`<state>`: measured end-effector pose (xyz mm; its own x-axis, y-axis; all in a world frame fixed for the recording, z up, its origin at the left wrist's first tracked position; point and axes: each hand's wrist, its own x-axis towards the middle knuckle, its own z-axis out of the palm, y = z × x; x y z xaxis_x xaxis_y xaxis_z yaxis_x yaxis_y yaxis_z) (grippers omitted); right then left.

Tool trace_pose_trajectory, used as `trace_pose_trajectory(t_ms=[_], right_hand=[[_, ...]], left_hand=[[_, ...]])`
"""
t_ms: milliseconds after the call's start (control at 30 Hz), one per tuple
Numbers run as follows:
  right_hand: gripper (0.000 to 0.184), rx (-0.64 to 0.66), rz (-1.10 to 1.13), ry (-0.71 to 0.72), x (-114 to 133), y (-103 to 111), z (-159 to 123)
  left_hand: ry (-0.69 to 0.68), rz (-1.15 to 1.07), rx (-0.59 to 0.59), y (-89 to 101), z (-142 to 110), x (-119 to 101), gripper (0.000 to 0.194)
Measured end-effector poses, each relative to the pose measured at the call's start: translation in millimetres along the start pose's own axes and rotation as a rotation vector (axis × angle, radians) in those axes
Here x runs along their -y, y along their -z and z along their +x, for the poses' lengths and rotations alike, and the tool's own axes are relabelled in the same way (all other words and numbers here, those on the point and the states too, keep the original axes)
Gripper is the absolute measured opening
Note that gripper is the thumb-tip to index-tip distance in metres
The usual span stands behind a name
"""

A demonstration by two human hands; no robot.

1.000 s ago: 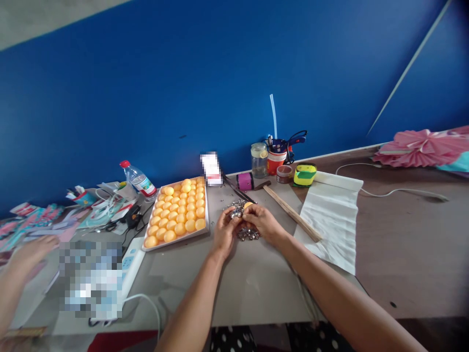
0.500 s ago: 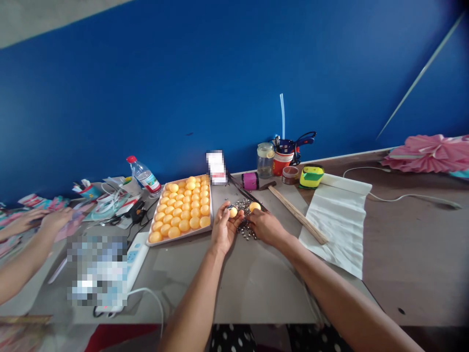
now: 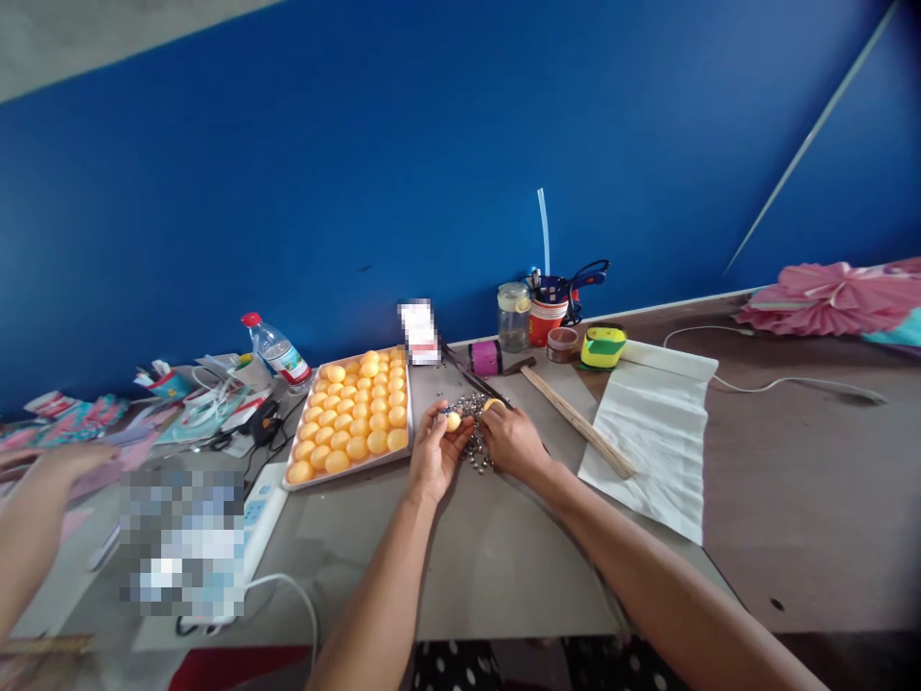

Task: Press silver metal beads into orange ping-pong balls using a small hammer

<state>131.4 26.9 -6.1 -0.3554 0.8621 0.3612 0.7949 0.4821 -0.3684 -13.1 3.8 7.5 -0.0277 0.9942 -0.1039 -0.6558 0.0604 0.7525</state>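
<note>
A small orange ball, like a table tennis ball (image 3: pixel 453 421), is held in the curled fingers of my left hand (image 3: pixel 433 456); a dark bit shows at its upper left edge. My right hand (image 3: pixel 512 443) is beside it, fingers closed and pointing down over a heap of small shiny metal beads (image 3: pixel 476 451). A second orange ball (image 3: pixel 493 406) shows just behind the right fingers, partly covered by them. The right fingertips are hidden, so what they pinch cannot be made out. Left of my hands lies a shallow tray (image 3: pixel 411 389) full of orange balls.
Behind the beads are a purple roll (image 3: pixel 484 358), a glass jar (image 3: pixel 513 321) and a red cup of tools (image 3: pixel 548 324). A wooden stick (image 3: pixel 576 422) lies partly on white sheeting (image 3: pixel 654 441). At left are a power strip (image 3: pixel 263 513), a bottle (image 3: pixel 284 355) and another person's arm (image 3: pixel 35 518).
My right hand has shifted over the second orange ball and now covers more of it. My left hand still holds its ball. The view has turned slightly; the other person's arm has moved left.
</note>
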Motion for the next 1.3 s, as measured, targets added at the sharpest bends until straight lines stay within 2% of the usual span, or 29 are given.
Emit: trace_pose_trajectory(t_ms=[133,233,333,500,667,933,1167,1300], right_hand=[[0.015,-0.131,0.276,-0.159,-4.8,2.5,-1.1],[0.009,-0.138,0.425,-0.296,-6.2,4.6,-0.8],[0.009,-0.088,0.492,-0.263,-5.8,4.5,-0.5],[0.012,0.001,0.372,-0.176,-7.8,-1.0,-1.9],[0.013,0.009,0.301,-0.149,-10.6,-2.5,-2.6],[0.013,0.038,0.295,-0.141,-9.4,0.2,-3.3],[0.012,-0.011,0.278,-0.151,-7.5,3.9,-3.2],[0.013,0.021,0.269,-0.173,-7.9,4.1,-2.5]], left_hand=[[0.000,-0.005,0.016,0.0,-0.9,-0.7,0.039],[0.010,-0.004,0.034,-1.1,-1.4,-0.9,0.040],[0.017,-0.004,0.052,-2.6,-2.0,-1.2,0.040],[0.018,-0.003,0.057,-3.7,-2.6,-1.1,0.041],[0.008,0.016,0.063,-3.7,-2.8,0.2,0.039],[-0.005,0.040,0.071,-0.7,-1.4,2.6,0.038],[-0.006,0.060,0.063,-0.9,-2.3,2.9,0.039],[-0.008,0.059,0.065,-1.3,-2.5,2.6,0.039]])
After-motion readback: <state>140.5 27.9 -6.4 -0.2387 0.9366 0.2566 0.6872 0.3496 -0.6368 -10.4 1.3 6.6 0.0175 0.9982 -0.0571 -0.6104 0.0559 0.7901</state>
